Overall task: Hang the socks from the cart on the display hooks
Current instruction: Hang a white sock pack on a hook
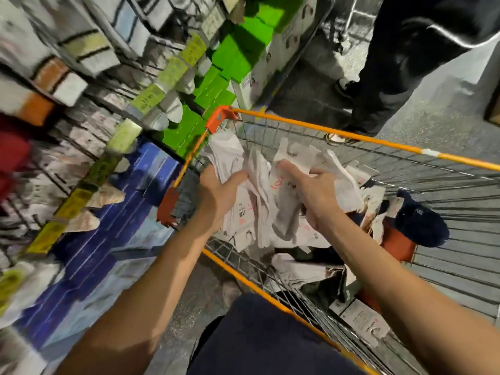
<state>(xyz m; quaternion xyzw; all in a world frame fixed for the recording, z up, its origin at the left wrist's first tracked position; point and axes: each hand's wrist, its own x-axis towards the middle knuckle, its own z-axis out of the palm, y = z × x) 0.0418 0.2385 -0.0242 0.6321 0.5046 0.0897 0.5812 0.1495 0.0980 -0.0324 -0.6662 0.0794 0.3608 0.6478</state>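
Dk navy garment (pixel 259 339), bare forearms (pixel 151 280)

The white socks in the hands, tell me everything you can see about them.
The white socks are a loose bundle of several pairs in soft knit fabric, with paper labels printed in red and black. They hang crumpled and drooping over the wire cart, near its far left corner. The left hand grips the bundle from its left side. The right hand holds the upper right part, with the thumb on top.
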